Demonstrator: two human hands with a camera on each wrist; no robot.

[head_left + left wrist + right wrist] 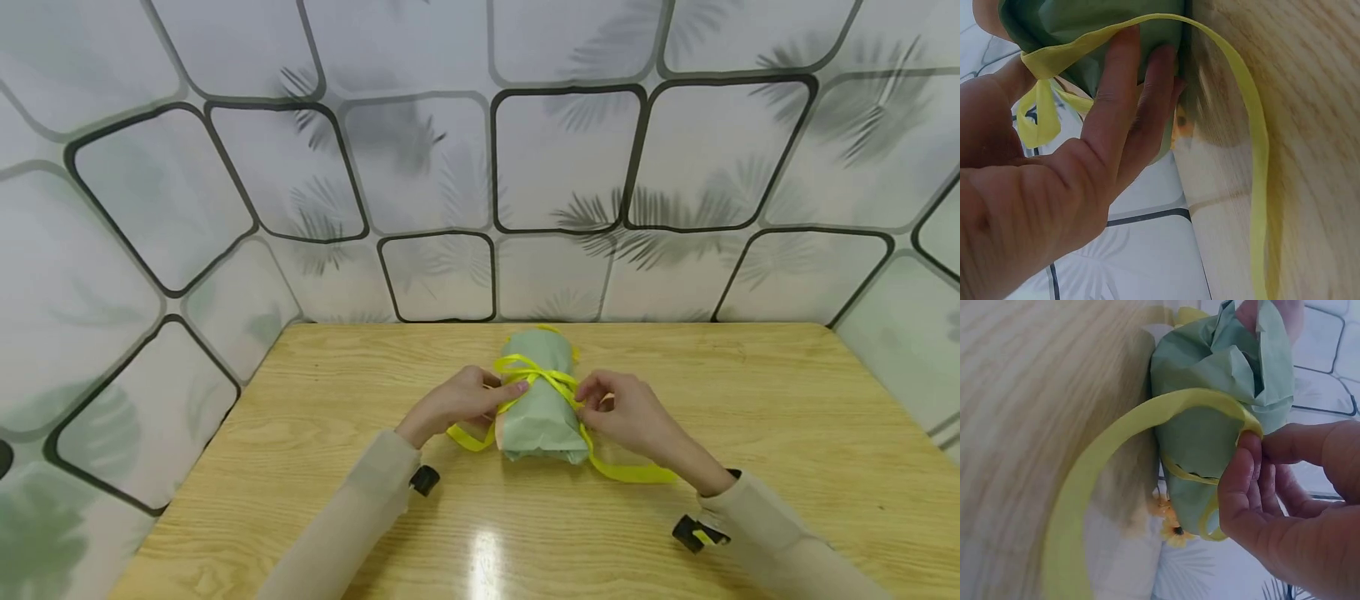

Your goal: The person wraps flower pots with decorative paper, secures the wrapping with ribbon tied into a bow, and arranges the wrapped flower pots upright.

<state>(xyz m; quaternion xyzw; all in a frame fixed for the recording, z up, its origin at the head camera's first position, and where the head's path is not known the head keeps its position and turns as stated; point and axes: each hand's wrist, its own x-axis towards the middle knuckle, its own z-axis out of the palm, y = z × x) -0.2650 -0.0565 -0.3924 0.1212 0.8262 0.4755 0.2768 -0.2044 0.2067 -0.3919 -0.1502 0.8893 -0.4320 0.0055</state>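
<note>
A bundle wrapped in pale green paper lies on the table, with a yellow ribbon round it and a loop on top. Against the bundle's left side rests my left hand, its thumb over the crossing of the ribbon. In the left wrist view, that hand's fairly straight fingers touch the paper and ribbon. My right hand pinches the ribbon at the bundle's right side between thumb and fingertips; the tail curves down to the table. Small orange and yellow flowers show at the bundle's far end in the right wrist view.
The light wooden table reaches back to a pale wall covering with dark outlined squares and leaf prints. Another ribbon tail trails on the left beside the bundle. Both wrists carry small black cameras.
</note>
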